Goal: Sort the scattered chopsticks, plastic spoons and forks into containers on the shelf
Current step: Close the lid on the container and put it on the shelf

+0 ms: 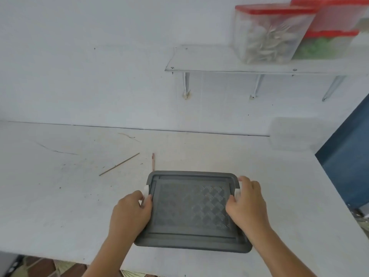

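Left hand (130,211) and right hand (246,204) clamp the one grey box (191,208) at its two white clips (146,189)
Head view: each hand curls round one clip, lid closed, the box at the tabletop's (60,196) near edge. Judged step: latching or unlatching it; next likely a level lift toward the shelf (199,60), where three red-lidded containers (267,35) stand, the front one holding pale cutlery. Two thin sticks (119,164), perhaps chopsticks, lie loose beyond the box
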### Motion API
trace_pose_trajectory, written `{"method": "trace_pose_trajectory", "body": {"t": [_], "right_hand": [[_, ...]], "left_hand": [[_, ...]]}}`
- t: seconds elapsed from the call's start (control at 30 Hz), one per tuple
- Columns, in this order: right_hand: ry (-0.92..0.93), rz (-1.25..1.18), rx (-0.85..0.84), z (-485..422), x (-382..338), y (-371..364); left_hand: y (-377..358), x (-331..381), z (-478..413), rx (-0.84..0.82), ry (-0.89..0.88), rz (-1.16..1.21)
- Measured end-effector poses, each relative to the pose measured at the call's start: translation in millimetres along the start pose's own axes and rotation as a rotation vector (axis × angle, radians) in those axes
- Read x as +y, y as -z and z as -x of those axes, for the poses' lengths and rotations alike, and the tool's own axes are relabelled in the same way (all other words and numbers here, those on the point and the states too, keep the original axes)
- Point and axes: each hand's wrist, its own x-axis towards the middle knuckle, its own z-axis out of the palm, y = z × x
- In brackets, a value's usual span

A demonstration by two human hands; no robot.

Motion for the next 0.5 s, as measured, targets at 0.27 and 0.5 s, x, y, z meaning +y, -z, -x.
{"method": "trace_pose_trajectory", "body": {"t": [0.27,0.5], "right_hand": [[0.035,-0.088,0.096,6,27,-1],[-0.158,-0.266,0.025,2,22,1]], "left_hand": [[-5,-9,0,-0.061,0.115,0.227],[9,9,5,-0.156,0.135,0.384]]}}
